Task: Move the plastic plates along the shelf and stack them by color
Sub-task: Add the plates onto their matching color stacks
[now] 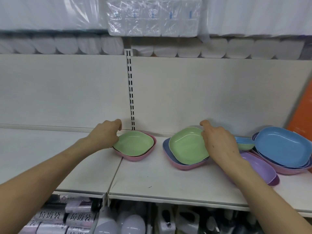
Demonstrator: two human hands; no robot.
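Green plastic draws both hands at once. A green plate (134, 143) sits nested on a pink plate (135, 157) at the seam between two shelf boards, and the left hand (105, 135) rests against its near-left rim, fingers (118, 123) curled loosely; whether they actually pinch the rim I cannot tell, since the palm hides the contact. Just to the right, apart from that pair, a second green plate (186, 146) lies tilted across a dark blue plate (167, 149), which sits in another pink plate (187, 165). The right hand (219, 142) is laid over the far-right edge of this green one, fingers bent down onto the rim as if gripping it, though the tips are out of sight. The tilt suggests it is being lifted free of the mixed pile, presumably to join the other green plate.

Further right, a purple plate (260, 166) lies partly under the right forearm, and behind it a blue plate (282, 146) tops a stack of blue and pink ones. A small blue plate over a green rim (243, 145) peeks out between. All of this stands on the pale shelf (152, 176), with white wrapped rolls (67, 46) above.
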